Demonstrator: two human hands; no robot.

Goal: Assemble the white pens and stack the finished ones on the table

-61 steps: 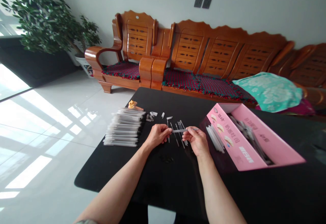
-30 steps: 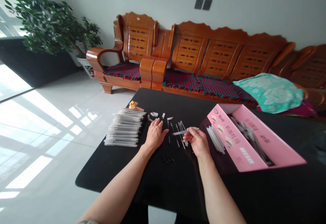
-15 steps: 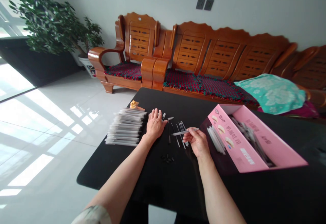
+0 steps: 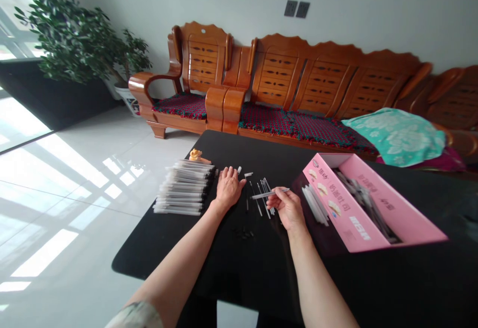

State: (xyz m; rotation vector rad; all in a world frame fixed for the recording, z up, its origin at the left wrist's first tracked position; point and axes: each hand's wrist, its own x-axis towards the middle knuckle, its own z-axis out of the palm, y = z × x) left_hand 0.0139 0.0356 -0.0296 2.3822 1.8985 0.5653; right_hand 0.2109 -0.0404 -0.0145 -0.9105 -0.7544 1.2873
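Observation:
My right hand (image 4: 287, 207) pinches a slim pen (image 4: 263, 195), which lies nearly level above several thin pen refills (image 4: 260, 198) on the table. My left hand (image 4: 229, 188) rests palm down on the tabletop, fingers slightly bent and thumb out to the right; whatever is under its fingers is hidden. Just beyond it lie small whitish pen caps (image 4: 248, 174). To its left is a neat stack of pens (image 4: 182, 188) with clear barrels and dark ends. Small black pieces (image 4: 243, 233) are scattered nearer to me.
A pink box (image 4: 343, 213) holding grey pen parts stands on the right of the black table (image 4: 168, 253). White tubes (image 4: 315, 204) lie against its left side. A small tan figurine (image 4: 196, 156) sits behind the pen stack. A wooden sofa (image 4: 280, 71) stands beyond.
My left hand's fingers have gone from stretched out to more bent, drawn slightly back toward me. My right hand keeps the pen in nearly the same place.

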